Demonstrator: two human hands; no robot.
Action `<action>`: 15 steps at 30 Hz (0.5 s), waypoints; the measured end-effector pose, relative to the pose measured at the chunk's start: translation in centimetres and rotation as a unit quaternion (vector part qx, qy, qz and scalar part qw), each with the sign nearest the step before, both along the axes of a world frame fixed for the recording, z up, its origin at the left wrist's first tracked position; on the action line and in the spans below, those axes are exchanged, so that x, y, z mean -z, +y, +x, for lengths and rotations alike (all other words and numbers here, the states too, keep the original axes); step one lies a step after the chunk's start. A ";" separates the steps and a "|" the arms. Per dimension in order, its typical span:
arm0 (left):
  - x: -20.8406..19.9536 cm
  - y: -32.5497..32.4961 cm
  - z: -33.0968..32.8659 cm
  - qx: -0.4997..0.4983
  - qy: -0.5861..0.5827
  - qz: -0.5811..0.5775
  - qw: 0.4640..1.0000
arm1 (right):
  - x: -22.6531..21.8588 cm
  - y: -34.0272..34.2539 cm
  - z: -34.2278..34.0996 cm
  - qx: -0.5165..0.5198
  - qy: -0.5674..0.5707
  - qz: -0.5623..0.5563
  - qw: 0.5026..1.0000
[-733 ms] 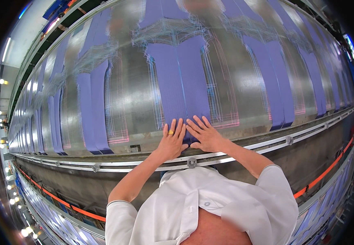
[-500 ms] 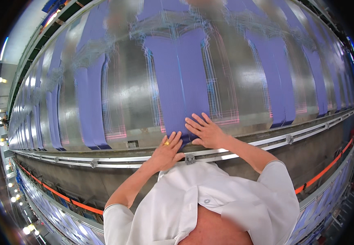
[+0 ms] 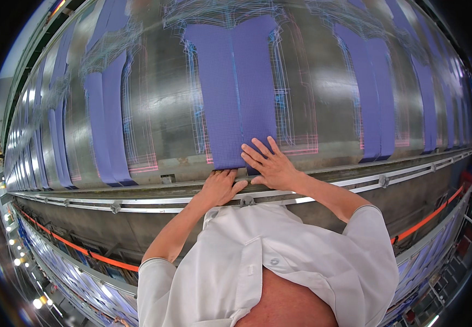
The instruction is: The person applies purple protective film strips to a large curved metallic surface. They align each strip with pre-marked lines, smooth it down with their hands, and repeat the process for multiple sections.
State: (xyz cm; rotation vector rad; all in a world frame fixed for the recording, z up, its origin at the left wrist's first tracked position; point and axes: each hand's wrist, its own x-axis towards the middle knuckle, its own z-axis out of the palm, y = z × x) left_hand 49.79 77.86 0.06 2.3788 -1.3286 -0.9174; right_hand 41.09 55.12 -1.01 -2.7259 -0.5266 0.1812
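Fabric (image 3: 236, 92) in purple, a long panel with a blue seam-like line down its middle, lay flat on the metal bench (image 3: 162, 109) in the head view, its near end by the bench's front edge. The bench carried more purple panels (image 3: 102, 131) in a row to either side, with blue lines (image 3: 282, 103) and pink lines (image 3: 301, 151) marked on the metal between them.

At the panel's near left corner, the left hand (image 3: 220, 188) was palm down, its fingers together and bent, its thumb apart and pointing toward the other hand; whether that grip pinched the cloth could not be told. The right hand (image 3: 273, 169) was on the near right part of the panel, palm down, fingers spread apart and angled up and left, its grip closed on nothing. Both forearms slanted inward over the pale rail (image 3: 148, 210) from white sleeves (image 3: 369, 223).
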 end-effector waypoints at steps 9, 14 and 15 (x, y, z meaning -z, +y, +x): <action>-2.4 3.6 -1.9 -0.130 -0.095 -0.188 0.969 | 0.3 -0.5 9.1 0.005 -0.069 0.090 0.994; -1.5 2.1 -0.9 -0.115 -0.158 -0.180 0.964 | 2.7 -3.3 23.4 0.049 -0.112 -0.012 0.992; -1.7 2.0 -1.2 -0.136 -0.163 -0.149 0.966 | 2.6 -3.7 26.3 0.059 -0.105 -0.019 0.993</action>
